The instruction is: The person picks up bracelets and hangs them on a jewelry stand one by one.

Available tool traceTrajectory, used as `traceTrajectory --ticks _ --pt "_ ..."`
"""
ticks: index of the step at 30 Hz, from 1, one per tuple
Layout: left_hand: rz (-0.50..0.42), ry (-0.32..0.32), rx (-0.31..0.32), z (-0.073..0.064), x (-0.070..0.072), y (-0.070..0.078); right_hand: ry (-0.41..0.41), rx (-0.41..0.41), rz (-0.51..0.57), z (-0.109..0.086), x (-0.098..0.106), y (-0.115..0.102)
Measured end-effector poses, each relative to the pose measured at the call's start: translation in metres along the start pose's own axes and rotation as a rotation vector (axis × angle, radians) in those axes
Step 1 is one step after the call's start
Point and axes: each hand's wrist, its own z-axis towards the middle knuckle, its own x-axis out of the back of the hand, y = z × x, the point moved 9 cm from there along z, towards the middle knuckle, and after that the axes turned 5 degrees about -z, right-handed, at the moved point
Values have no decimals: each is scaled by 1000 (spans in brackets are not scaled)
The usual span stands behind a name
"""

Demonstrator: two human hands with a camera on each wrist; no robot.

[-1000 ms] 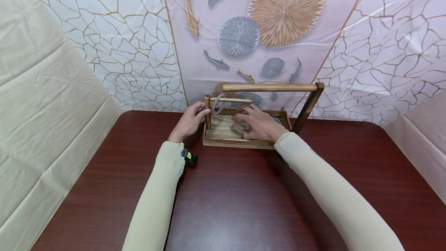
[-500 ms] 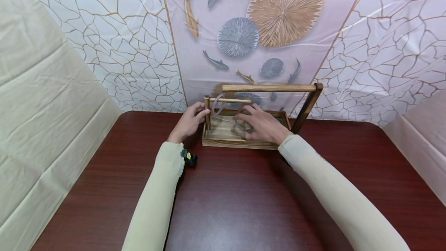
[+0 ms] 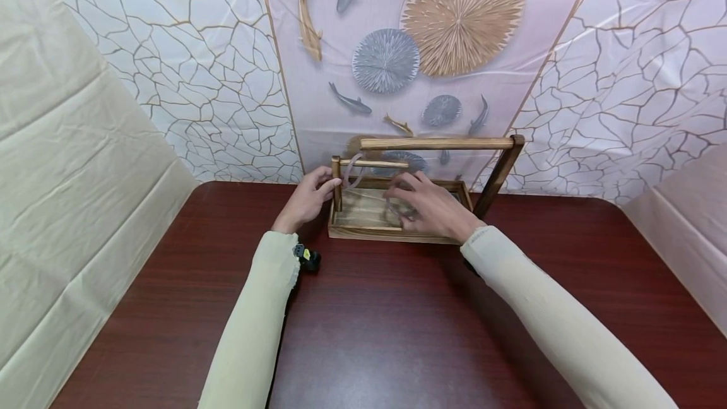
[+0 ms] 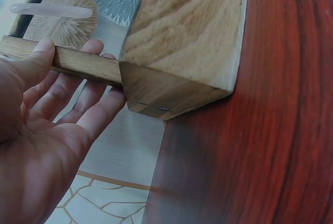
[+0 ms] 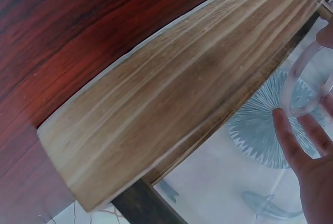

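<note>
right hand (image 3: pixel 430 205) has shifted slightly rightward since the earlier frame, pinching a clear, pinkish ring (image 5: pixel 291 78) over the wooden tray (image 3: pixel 366 233); ring partly masked by that hand, cut off at right-wrist view's edge. left hand (image 3: pixel 308 199) pinches the short post (image 3: pixel 337 193). similar second ring (image 3: pixel 348 175) hangs on the short bar (image 3: pixel 386 163).

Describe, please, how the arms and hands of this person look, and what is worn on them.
The left sleeve and right sleeve are long, plain and pale cream, reaching the wrists. The left hand and right hand wear no gloves. At the left wrist sits a small black device with a yellow mark.
</note>
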Motion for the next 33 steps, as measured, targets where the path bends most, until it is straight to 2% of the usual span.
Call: traceTrajectory --ticks 5,24,33 --pt "0 3 -5 -1 1 0 -4 -18 15 -4 6 -1" --pt "4 6 2 -1 0 -1 23 -26 -49 -13 20 -9" --pt "1 5 -7 0 0 -1 127 -12 -40 -19 34 -11"
